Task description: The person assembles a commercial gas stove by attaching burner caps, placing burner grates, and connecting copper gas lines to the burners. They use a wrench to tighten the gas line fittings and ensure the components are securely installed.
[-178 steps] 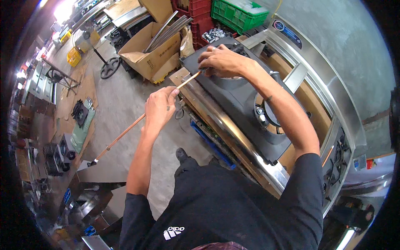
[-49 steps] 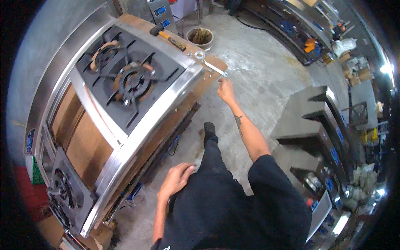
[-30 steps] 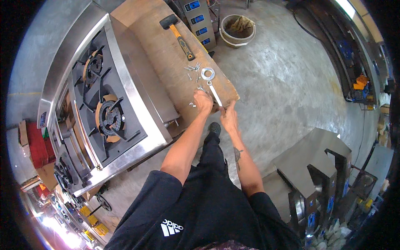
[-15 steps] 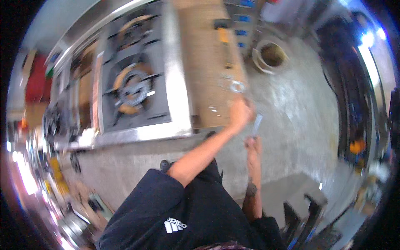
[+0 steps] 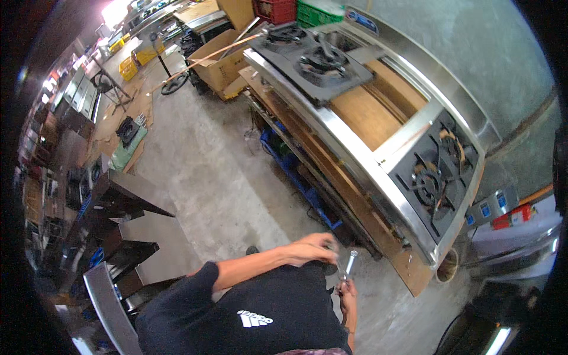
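Note:
My right hand (image 5: 348, 291) is closed around the lower end of a silver wrench (image 5: 352, 264), whose rounded head points up and away from me. Just left of it, my left hand (image 5: 310, 249) has its fingers curled in, slightly blurred. A thin blurred shape at its fingertips reaches toward the wrench; what it is I cannot make out. Both hands are in front of my body, near the close corner of a steel gas stove (image 5: 355, 155) on a wooden board (image 5: 415, 275). A black burner plate (image 5: 436, 177) sits at its right end.
Another black burner plate (image 5: 319, 62) rests at the stove's far end. A cardboard box (image 5: 220, 70) stands beyond it on the concrete floor. Bent dark steel parts (image 5: 168, 245) stand at my left. A round bucket (image 5: 448, 265) is beside the board's right side.
My view has swung left along the stove. My left hand has come away from the board, back toward my body beside my right hand. The right hand keeps hold of the wrench.

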`<state>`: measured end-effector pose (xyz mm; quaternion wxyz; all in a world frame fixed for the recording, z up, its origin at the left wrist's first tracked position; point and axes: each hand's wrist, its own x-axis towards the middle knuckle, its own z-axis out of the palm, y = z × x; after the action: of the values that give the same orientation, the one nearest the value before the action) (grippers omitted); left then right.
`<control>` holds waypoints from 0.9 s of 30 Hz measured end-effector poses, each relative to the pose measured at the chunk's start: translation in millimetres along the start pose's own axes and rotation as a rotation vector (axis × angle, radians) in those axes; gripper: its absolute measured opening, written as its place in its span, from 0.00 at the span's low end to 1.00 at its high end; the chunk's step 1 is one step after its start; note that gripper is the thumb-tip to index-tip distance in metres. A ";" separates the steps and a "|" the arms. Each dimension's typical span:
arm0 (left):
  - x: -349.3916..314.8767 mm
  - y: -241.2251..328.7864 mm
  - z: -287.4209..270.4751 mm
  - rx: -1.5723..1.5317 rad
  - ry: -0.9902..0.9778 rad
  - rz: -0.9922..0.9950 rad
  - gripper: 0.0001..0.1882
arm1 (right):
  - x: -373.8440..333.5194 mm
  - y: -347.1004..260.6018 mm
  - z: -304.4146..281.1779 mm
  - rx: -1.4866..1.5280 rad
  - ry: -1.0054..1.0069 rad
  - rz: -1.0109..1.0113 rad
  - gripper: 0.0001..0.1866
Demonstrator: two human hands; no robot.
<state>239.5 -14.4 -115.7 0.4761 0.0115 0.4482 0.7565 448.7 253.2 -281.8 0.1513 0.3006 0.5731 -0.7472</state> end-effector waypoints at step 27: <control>-373.6 481.8 -305.2 1.278 0.884 1.134 0.09 | 197.1 -233.1 553.8 -0.392 -0.401 -0.330 0.17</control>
<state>-34.0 -560.7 186.8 -0.2686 0.1976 0.8424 0.4232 10.4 -178.8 -136.2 0.1931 0.0159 0.7057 -0.6814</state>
